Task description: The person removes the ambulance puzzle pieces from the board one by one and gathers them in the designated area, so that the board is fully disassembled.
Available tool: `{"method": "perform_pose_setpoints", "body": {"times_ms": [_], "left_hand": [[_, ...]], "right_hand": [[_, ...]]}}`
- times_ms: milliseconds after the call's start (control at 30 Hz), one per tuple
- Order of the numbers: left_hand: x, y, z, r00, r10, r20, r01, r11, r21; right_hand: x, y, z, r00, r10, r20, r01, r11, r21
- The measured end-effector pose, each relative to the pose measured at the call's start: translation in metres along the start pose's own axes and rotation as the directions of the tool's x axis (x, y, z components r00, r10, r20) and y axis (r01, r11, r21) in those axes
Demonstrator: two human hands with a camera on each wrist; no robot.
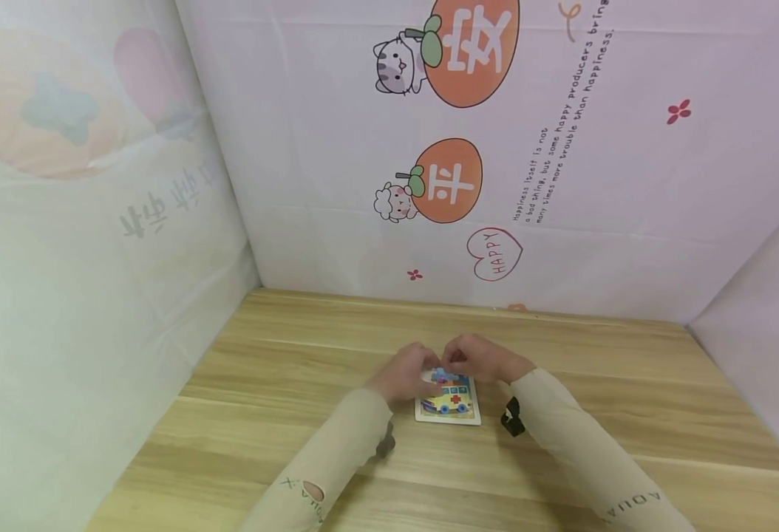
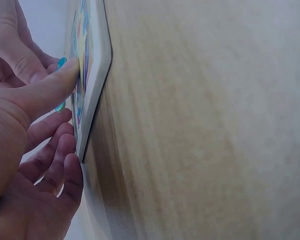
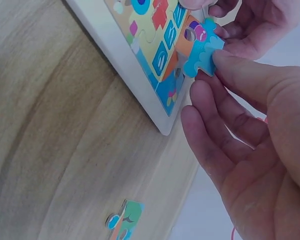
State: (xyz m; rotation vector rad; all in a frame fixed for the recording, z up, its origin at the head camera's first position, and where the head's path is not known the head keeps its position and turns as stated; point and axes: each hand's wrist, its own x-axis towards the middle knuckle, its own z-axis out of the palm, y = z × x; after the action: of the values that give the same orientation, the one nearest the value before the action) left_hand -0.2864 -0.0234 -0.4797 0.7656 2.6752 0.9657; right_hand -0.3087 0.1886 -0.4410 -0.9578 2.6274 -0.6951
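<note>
A white-framed puzzle board [image 1: 448, 422] with a yellow ambulance picture lies on the table. Between thumb and fingers, my right hand [image 1: 481, 358] pinches a blue, scallop-edged puzzle piece [image 3: 205, 54] with orange and pink parts, tilted over the board's far side. My left hand [image 1: 399, 375] is at the board's left side. In the left wrist view, its straight thumb [image 2: 52, 89] touches the picture, and its loosely bent fingers [image 2: 74, 175] are by the frame's edge. The left thumb partly hides the piece there.
Another puzzle piece [image 3: 131, 214], green and orange, lies on the wooden table [image 1: 310, 332] off the board in the right wrist view. White printed cloth walls [image 1: 336, 244] rise behind the table and at both sides. Dark wrist devices [image 1: 513, 417] show at the sleeves.
</note>
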Motion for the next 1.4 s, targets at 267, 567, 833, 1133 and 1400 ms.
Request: {"method": "perform_pose_setpoints", "body": {"times_ms": [267, 567, 833, 1133, 1400], "left_hand": [[0.0, -0.003, 0.001, 1.0, 0.014, -0.004, -0.014, 1.0, 0.001], [0.0, -0.003, 0.001, 1.0, 0.007, -0.014, -0.007, 1.0, 0.003], [0.0, -0.002, -0.001, 1.0, 0.012, -0.014, -0.012, 1.0, -0.017], [0.0, -0.001, -0.001, 1.0, -0.001, -0.005, 0.001, 1.0, 0.001], [0.001, -0.003, 0.001, 1.0, -0.014, -0.008, 0.014, 1.0, 0.009]], "right_hand": [[-0.002, 0.0, -0.003, 1.0, 0.024, 0.001, -0.024, 0.999, 0.031], [-0.009, 0.002, -0.017, 0.999, 0.043, 0.0, -0.043, 0.998, 0.041], [-0.023, 0.015, -0.033, 1.0, 0.025, -0.014, -0.025, 0.999, 0.022], [-0.041, 0.037, -0.043, 0.999, 0.045, -0.03, -0.044, 0.999, 0.025], [-0.063, 0.053, -0.053, 0.996, 0.059, -0.067, -0.061, 0.998, -0.02]]}}
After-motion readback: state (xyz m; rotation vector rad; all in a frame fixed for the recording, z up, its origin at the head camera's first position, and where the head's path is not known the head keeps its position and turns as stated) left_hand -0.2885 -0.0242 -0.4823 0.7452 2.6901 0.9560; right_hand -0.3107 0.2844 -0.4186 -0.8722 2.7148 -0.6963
